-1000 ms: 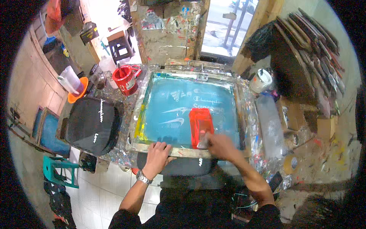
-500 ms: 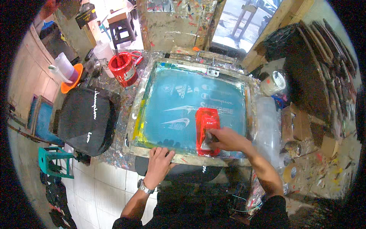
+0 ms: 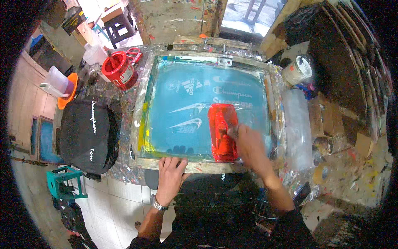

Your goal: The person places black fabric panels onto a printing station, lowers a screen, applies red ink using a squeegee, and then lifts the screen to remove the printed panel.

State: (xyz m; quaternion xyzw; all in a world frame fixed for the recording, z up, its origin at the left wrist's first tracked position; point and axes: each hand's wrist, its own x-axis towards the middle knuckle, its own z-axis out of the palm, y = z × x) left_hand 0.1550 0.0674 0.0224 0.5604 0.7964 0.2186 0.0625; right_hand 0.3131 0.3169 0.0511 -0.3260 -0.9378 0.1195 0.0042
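Note:
A screen printing frame (image 3: pixel 199 167) with blue mesh and pale stencilled designs lies flat on the table before me. Wet red ink (image 3: pixel 219 116) covers a tall strip of the mesh, right of its middle. My left hand (image 3: pixel 171 174) is closed over the frame's near wooden edge, left of the ink. Above the red strip, my right hand (image 3: pixel 251 147) is wrapped around a small squeegee (image 3: pixel 233 132); motion blurs this hand, and the ink and fingers partly hide the tool's blade. Below the near edge, dark fabric (image 3: pixel 215 181) shows partly from under the frame.
A red ink pot (image 3: pixel 121 74) stands at the back left, beside a plastic jug on an orange plate (image 3: pixel 68 91). Stacked black printed pieces (image 3: pixel 85 137) sit left of the frame. A white tub (image 3: pixel 299 69) and clear plastic roll (image 3: pixel 297 128) are at the right.
My right hand has moved with the squeegee, away from the near end of the red strip toward its middle right. My left hand keeps its hold on the frame. The whole view has shifted slightly.

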